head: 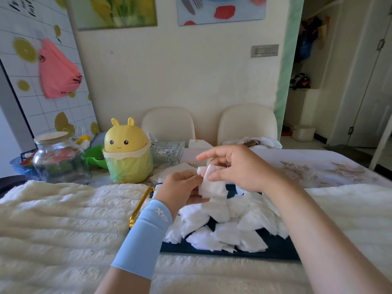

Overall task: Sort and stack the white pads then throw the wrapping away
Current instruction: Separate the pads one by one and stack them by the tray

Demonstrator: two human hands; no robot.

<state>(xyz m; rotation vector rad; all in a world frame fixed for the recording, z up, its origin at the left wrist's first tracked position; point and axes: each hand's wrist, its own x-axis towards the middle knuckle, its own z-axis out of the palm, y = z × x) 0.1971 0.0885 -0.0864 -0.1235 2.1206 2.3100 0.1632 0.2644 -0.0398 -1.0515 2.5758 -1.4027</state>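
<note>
Above the pile: one white, soft, rectangular pad (212,188) is held clear of the heap, between both hands.
Left hand (182,187): the grip is closed on the pad's lower left edge, with thumb and fingers curled round it. A pale blue sleeve (144,236) covers the forearm.
Right hand (234,166): the grip is pinched on the pad's upper edge between the thumb and curled fingers, and the forefinger is left extended. Nothing else is held.
Pile of white pads (222,227): loose, overlapping and unaligned, it lies directly beneath the held pad on a dark navy flat tray (275,249) with a gold handle (141,205) at its left edge. The tray rests on a cream fluffy blanket (63,219) spread over the tabletop.
Step in hand: judged to be sorting, with a single pad picked out and squared. No neat stack is seen.
Next move: a bare patch of tray or blanket is called for, where the pad can be laid flat as the base of a stack, edges matched.
Wrapping: it cannot be told apart with certainty, and its disposal is judged not yet begun.
Yellow rabbit-eared plastic bin with green liner (127,151): it stands beyond the tray, to the left of the hands, well apart from the pad.
</note>
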